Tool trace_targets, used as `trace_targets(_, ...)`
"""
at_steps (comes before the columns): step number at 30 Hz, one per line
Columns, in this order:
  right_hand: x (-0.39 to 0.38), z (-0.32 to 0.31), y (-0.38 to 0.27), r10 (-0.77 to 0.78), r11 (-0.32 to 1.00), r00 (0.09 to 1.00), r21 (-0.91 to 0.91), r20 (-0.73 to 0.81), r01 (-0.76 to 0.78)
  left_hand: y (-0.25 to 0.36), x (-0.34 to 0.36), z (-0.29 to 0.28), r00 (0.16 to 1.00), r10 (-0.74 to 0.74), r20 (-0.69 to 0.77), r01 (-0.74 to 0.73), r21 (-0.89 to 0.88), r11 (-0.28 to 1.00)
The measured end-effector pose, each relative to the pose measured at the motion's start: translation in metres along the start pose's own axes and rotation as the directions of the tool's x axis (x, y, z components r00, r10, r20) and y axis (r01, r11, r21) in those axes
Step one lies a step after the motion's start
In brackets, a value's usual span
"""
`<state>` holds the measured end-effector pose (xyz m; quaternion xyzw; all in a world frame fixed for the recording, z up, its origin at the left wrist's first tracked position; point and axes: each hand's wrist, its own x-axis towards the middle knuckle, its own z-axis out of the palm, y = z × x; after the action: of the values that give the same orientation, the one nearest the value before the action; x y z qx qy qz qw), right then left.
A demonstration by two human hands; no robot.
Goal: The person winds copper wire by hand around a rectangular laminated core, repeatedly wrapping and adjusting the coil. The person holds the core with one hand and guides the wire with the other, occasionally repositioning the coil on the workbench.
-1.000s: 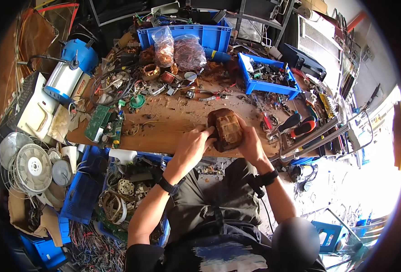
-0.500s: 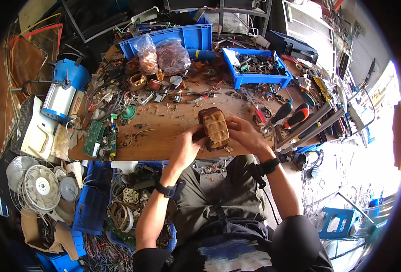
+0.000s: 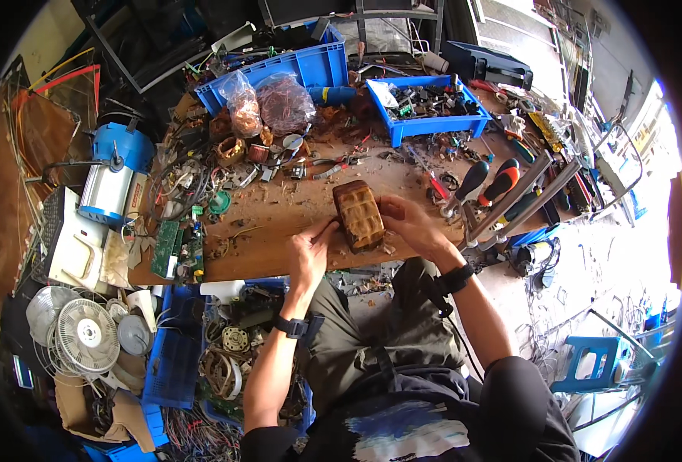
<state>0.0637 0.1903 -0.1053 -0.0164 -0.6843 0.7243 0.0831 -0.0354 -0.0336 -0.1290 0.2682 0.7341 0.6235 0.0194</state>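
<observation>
A brown, brick-shaped block (image 3: 360, 218) with a grid of raised yellowish squares on its face is held tilted above the front of the workbench. On its left side, my left hand (image 3: 310, 252) pinches the edge between thumb and fingers. My right hand (image 3: 410, 223) grips the opposite side, its fingers partly hidden behind the block. Under and around it lies the wooden benchtop (image 3: 279, 223), strewn with small scraps. Beyond the block rest pliers (image 3: 341, 165) with red handles.
A blue tray (image 3: 433, 131) of small black parts stands at the back right, near screwdrivers (image 3: 502, 183). At the back left are a blue crate (image 3: 302, 69) and bagged copper wire (image 3: 285, 106). Green circuit boards (image 3: 167, 248) lie left. Below are a fan grille (image 3: 88, 333) and a blue bin (image 3: 173, 354).
The view has shifted and turned slightly. Both hands still hold the block, which is tilted a little differently, and my left fingers sit lower at its edge.
</observation>
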Motion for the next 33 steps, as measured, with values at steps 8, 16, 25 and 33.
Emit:
trace_targets(8,0.009,-0.012,-0.014,0.018,0.965,0.997,-0.261,-0.079,-0.038,-0.010,-0.002,0.024,0.990,0.098,0.102,-0.105,0.060,0.993)
trace_targets(16,0.014,-0.007,0.003,-0.209,0.914,0.956,-0.389,-0.208,0.115,0.044,-0.024,0.023,0.996,-0.071,0.045,0.083,-0.351,0.933)
trace_targets(25,-0.006,0.017,0.015,0.040,0.995,0.963,-0.075,-0.265,-0.062,0.030,-0.034,0.048,0.987,0.156,-0.031,-0.150,0.140,0.979)
trace_targets(33,-0.003,0.035,0.009,-0.051,0.994,0.983,-0.101,-0.177,0.034,0.025,-0.033,0.051,0.996,0.060,-0.068,-0.058,0.034,0.998)
